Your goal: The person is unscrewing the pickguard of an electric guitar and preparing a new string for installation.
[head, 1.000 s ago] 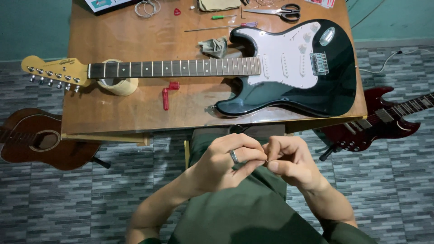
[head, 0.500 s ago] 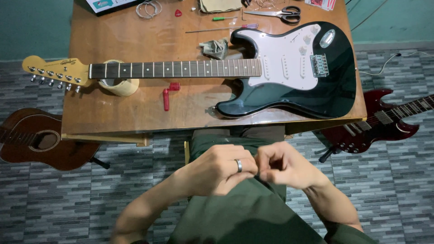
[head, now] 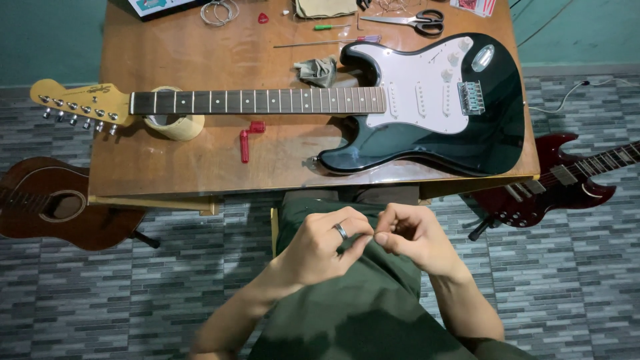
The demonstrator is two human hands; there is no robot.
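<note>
Lap: my green trousers (head: 347, 313) fill the near foreground, just below the table edge.
Left hand (head: 327, 243): fingers curled in, a dark ring on one finger, fingertips meeting those of my other hand above my lap.
Right hand (head: 413, 237): fingers bent, thumb and forefinger pinched together; whatever sits in the pinch is too small for me to make out.
Hand state: both closed in a pinch, touching each other; I cannot tell what they grip.
Floor: grey patterned tiles (head: 567, 280) to either side of my legs.
Brown acoustic guitar (head: 60, 203): lying on the floor at my left, partly under the table.
Dark red electric guitar (head: 560, 183): on the floor at my right, neck pointing away to the right.
Wooden table (head: 193, 160): directly ahead of my knees.
Black electric guitar (head: 427, 113): flat on the table, white pickguard up, body right, pale headstock left, no strings that I can see on the neck.
Tape roll (head: 175, 123): under the neck near the headstock, propping it.
Red string winder (head: 248, 139): on the table just before the neck.
Grey cloth (head: 317, 70): beside the guitar's upper horn.
Far edge: scissors (head: 417, 21), green-handled screwdriver (head: 330, 27), coiled wire (head: 219, 11), red pick (head: 263, 18).
</note>
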